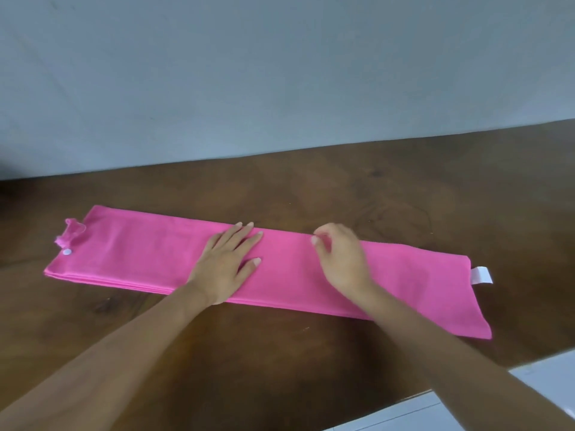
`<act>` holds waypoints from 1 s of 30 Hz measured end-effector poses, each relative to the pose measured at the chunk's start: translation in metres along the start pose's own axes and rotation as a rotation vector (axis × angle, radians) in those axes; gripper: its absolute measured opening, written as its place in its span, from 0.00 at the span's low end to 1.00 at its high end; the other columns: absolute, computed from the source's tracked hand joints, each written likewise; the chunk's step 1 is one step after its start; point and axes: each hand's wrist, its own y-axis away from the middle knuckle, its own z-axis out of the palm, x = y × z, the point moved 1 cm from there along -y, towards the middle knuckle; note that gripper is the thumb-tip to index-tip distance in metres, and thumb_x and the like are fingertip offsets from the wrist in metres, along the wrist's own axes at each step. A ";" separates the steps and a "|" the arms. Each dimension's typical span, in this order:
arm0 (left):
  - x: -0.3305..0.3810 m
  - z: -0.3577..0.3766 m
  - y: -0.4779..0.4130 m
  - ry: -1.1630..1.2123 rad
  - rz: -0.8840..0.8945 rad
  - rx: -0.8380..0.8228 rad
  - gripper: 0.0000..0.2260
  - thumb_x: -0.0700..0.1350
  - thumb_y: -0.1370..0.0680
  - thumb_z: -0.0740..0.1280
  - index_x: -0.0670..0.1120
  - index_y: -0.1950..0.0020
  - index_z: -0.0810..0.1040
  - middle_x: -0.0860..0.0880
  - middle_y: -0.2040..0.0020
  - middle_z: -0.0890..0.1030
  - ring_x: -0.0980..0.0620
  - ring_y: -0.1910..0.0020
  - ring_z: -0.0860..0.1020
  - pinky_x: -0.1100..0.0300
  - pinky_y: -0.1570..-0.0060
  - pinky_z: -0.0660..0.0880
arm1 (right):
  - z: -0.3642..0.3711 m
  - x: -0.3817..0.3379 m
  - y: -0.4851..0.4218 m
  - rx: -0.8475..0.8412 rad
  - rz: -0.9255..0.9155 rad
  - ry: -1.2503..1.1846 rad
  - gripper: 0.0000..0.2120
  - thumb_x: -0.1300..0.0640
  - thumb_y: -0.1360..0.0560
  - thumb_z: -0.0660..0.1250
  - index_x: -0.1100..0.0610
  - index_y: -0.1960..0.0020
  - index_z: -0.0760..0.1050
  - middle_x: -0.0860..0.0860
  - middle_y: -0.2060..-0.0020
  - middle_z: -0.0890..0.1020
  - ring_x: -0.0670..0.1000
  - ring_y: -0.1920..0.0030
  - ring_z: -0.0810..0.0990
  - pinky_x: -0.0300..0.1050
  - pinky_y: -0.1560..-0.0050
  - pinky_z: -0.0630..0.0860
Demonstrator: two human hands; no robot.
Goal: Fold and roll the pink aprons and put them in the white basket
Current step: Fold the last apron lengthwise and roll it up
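Observation:
A pink apron point(140, 256) lies folded into a long narrow strip across the brown wooden table point(280, 353), running from left to lower right. A bunched pink strap and a white button show at its left end, and a white label point(481, 274) sticks out at its right end. My left hand point(228, 262) presses flat on the middle of the strip with straight fingers. My right hand point(340, 253) hovers just right of it over the strip, fingers loosely curled, with nothing visibly held. The white basket is not in view.
A grey-blue wall point(280, 73) stands behind the table's far edge. The table's near right edge runs diagonally, with pale floor point(435, 412) beyond it at the bottom right.

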 end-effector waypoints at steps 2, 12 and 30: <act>0.001 0.000 0.000 0.010 -0.004 -0.014 0.29 0.63 0.17 0.42 0.56 0.17 0.53 0.56 0.17 0.51 0.55 0.18 0.47 0.50 0.20 0.49 | 0.027 -0.034 0.014 -0.081 0.016 -0.023 0.14 0.49 0.17 0.61 0.53 0.35 0.75 0.49 0.39 0.79 0.51 0.36 0.74 0.48 0.33 0.71; -0.065 -0.015 0.006 0.120 0.122 -0.046 0.31 0.65 0.19 0.44 0.55 0.18 0.59 0.55 0.18 0.57 0.55 0.19 0.55 0.52 0.20 0.52 | 0.094 -0.093 0.024 -0.260 0.219 0.475 0.31 0.34 0.19 0.38 0.41 0.19 0.39 0.55 0.19 0.41 0.61 0.19 0.39 0.68 0.23 0.37; -0.231 -0.043 0.080 -0.065 -0.393 -0.084 0.37 0.74 0.23 0.37 0.59 0.18 0.38 0.46 0.17 0.40 0.45 0.18 0.38 0.47 0.22 0.38 | 0.101 -0.094 0.022 -0.239 0.254 0.616 0.33 0.30 0.23 0.32 0.37 0.20 0.36 0.52 0.18 0.43 0.57 0.19 0.40 0.64 0.21 0.40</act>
